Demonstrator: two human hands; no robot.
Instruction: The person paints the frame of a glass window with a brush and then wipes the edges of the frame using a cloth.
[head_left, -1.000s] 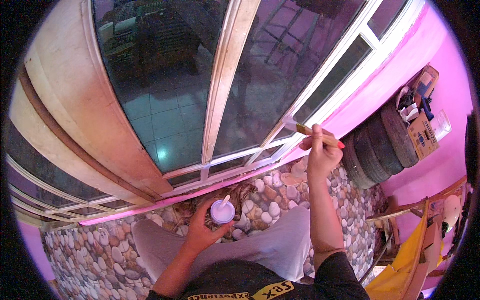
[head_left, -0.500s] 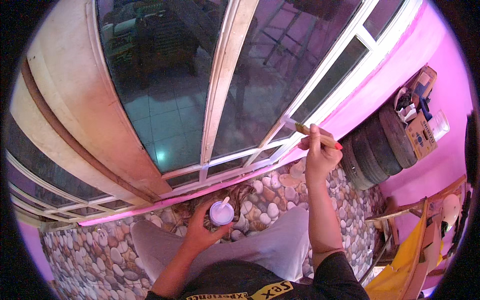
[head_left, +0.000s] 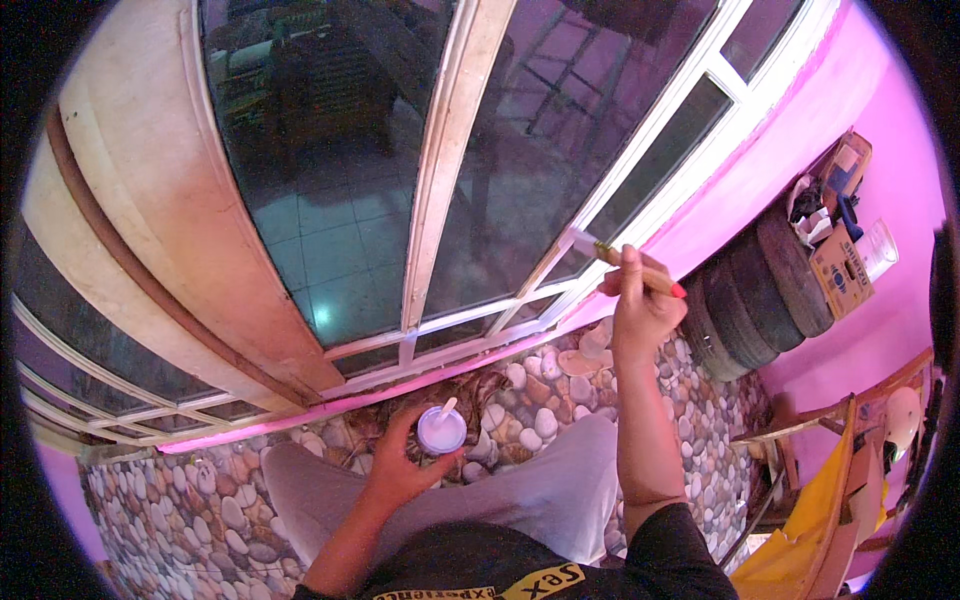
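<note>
My right hand (head_left: 643,305) is closed round the wooden handle of a paintbrush (head_left: 608,254), whose end is red. The brush's pale bristles meet the white window frame (head_left: 560,262) at a bar beside the glass. Low in front of me, my left hand (head_left: 405,455) wraps round a small cup of white paint (head_left: 441,432). A short pale stick (head_left: 448,408) stands in that paint, leaning on the cup's rim. Dark glass (head_left: 500,220) fills the panes between the frame bars.
Stacked tyres (head_left: 755,285) stand against the pink wall (head_left: 905,130) at the right, with a cardboard box (head_left: 842,272) and a white tub (head_left: 879,248) by them. A wooden piece with yellow cloth (head_left: 805,520) is at the lower right. Pebble-patterned flooring (head_left: 240,510) lies beneath me.
The brush tip has shifted very slightly up and right along the frame bar, the right hand moving with it. My left hand and the cup have barely moved.
</note>
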